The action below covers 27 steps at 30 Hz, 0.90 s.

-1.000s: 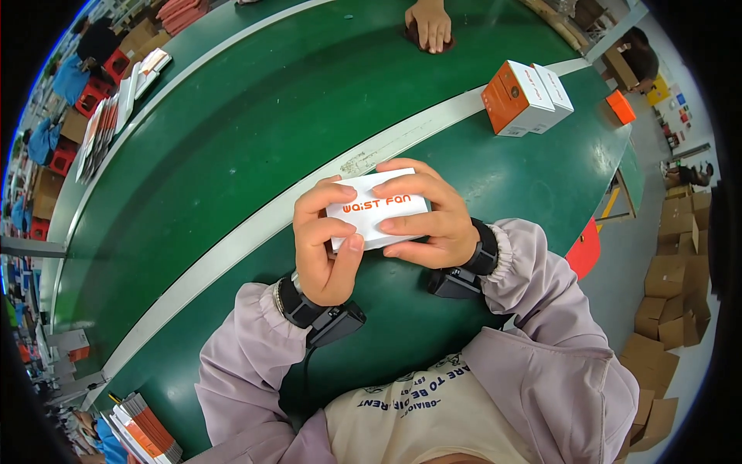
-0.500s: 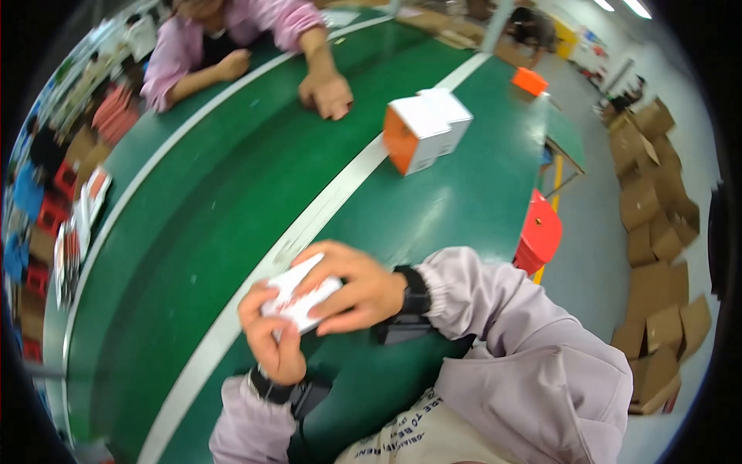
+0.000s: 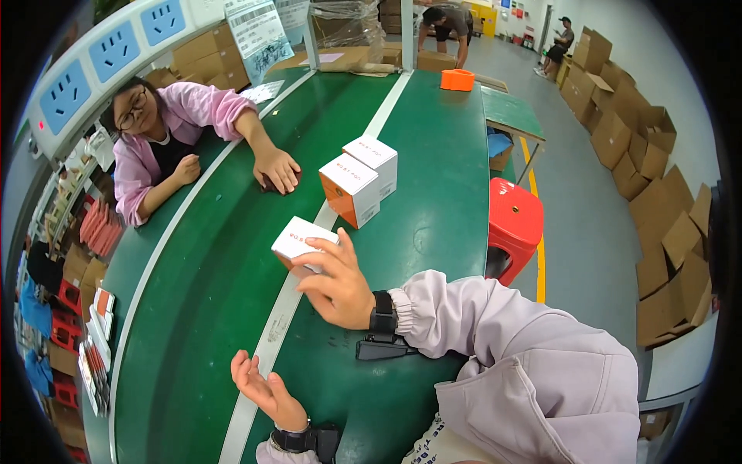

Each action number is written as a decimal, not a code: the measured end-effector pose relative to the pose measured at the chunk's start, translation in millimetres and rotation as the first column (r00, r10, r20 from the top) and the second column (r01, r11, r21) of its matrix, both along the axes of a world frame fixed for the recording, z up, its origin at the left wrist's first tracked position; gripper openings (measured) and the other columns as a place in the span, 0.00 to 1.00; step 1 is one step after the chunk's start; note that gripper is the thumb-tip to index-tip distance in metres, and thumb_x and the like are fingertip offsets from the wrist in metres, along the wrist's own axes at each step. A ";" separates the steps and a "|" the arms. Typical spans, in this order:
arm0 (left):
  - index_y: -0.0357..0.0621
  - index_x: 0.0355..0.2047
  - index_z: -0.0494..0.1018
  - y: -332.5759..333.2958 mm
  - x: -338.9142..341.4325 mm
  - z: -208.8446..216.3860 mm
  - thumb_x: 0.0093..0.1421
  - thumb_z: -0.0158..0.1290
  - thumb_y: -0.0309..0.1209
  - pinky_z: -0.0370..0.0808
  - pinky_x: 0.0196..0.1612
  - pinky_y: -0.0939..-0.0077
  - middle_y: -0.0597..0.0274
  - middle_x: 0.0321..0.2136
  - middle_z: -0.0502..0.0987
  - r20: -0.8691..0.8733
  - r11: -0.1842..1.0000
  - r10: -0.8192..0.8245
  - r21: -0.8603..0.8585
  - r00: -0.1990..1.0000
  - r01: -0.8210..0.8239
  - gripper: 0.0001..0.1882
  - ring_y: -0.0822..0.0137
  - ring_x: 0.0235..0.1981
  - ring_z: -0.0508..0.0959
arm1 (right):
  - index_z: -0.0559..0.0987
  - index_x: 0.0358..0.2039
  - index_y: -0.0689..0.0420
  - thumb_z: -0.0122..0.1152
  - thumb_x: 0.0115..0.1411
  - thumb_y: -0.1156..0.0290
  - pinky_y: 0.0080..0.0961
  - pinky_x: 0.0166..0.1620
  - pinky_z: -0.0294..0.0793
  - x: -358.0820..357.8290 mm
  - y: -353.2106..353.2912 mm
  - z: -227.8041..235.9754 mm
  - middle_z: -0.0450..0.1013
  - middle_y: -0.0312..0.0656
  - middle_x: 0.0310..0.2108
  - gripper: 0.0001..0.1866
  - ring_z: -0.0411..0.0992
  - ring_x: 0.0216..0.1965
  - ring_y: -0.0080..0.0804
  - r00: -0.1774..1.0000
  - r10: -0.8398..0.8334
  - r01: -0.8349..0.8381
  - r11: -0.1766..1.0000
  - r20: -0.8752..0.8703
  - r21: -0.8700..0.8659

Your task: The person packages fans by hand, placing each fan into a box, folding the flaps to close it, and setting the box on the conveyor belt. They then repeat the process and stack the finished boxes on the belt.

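Note:
A small white box with an orange side (image 3: 304, 237) is over the white strip on the green table. My right hand (image 3: 338, 288) is at its near right side, fingers bent over its edge and against it; part of the box is hidden behind them. Nearer to me, my left hand (image 3: 268, 396) is open and holds nothing, palm turned up and fingers loosely curled. Just beyond the held box, two similar white and orange boxes, a front one (image 3: 352, 185) and a rear one (image 3: 379, 158), stand side by side.
Across the table, a person in pink rests a hand (image 3: 278, 170) on a dark object. An orange object (image 3: 457, 80) lies at the far end. A red stool (image 3: 514, 220) stands right of the table, cartons (image 3: 672, 255) beyond. A power strip (image 3: 116, 58) hangs upper left.
My left hand has let go of the white box and drawn back toward me. My right hand has carried the box away from me, near the other two. The view has shifted.

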State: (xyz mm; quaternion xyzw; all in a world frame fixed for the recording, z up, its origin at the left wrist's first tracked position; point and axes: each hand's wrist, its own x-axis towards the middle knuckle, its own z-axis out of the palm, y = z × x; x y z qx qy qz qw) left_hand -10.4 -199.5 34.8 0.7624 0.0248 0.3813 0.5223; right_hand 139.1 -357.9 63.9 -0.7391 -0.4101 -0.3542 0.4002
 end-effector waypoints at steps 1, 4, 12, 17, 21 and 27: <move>0.40 0.54 0.55 0.3 1.1 -0.7 0.64 0.41 0.31 0.57 0.59 0.57 0.52 0.58 0.56 -0.001 1.000 -0.005 0.002 1.000 0.005 0.20 0.58 0.58 0.59 | 0.75 0.33 0.52 0.64 0.46 0.76 0.47 0.54 0.62 -4.9 0.7 5.2 0.69 0.40 0.47 0.12 0.61 0.55 0.46 0.998 0.045 -0.046 0.999 0.031 0.016; 0.39 0.53 0.56 -0.2 4.6 -2.0 0.62 0.43 0.31 0.57 0.58 0.56 0.50 0.57 0.55 -0.020 0.998 -0.011 -0.062 1.000 0.010 0.21 0.55 0.57 0.59 | 0.73 0.38 0.52 0.63 0.48 0.75 0.46 0.56 0.60 -10.0 5.2 -1.8 0.65 0.43 0.52 0.15 0.60 0.56 0.46 0.966 0.254 -0.255 0.967 -0.049 -0.014; 0.40 0.53 0.56 2.8 3.8 -2.9 0.62 0.43 0.29 0.59 0.57 0.58 0.51 0.57 0.56 -0.086 0.996 -0.047 -0.084 0.995 0.040 0.20 0.57 0.56 0.60 | 0.62 0.52 0.58 0.61 0.53 0.68 0.35 0.59 0.59 16.1 23.4 -36.4 0.53 0.51 0.60 0.27 0.58 0.58 0.48 0.755 0.289 -0.349 0.937 -0.588 0.012; 0.38 0.52 0.58 0.4 4.3 -5.0 0.62 0.41 0.27 0.61 0.56 0.63 0.55 0.55 0.60 -0.120 0.990 -0.082 -0.120 0.989 0.067 0.18 0.61 0.53 0.64 | 0.63 0.51 0.58 0.59 0.54 0.68 0.33 0.57 0.61 52.6 15.9 -36.0 0.60 0.48 0.56 0.25 0.60 0.56 0.44 0.754 0.191 -0.120 0.981 -0.629 0.153; 0.38 0.47 0.64 9.9 4.4 -8.5 0.62 0.44 0.26 0.64 0.53 0.68 0.58 0.49 0.67 -0.177 0.947 -0.260 -0.238 0.949 0.215 0.13 0.64 0.47 0.68 | 0.67 0.46 0.57 0.59 0.53 0.70 0.32 0.53 0.64 57.2 13.5 -34.3 0.65 0.44 0.49 0.20 0.64 0.52 0.41 0.715 0.064 0.119 0.970 -0.696 0.212; 0.40 0.34 0.71 3.5 6.5 4.5 0.55 0.51 0.24 0.65 0.49 0.68 0.59 0.39 0.73 -0.520 0.851 -0.311 0.221 0.796 0.477 0.06 0.60 0.43 0.71 | 0.71 0.37 0.56 0.58 0.51 0.71 0.32 0.47 0.65 62.1 15.0 -41.3 0.68 0.40 0.40 0.12 0.66 0.45 0.39 0.786 -0.198 0.380 0.902 -0.585 0.204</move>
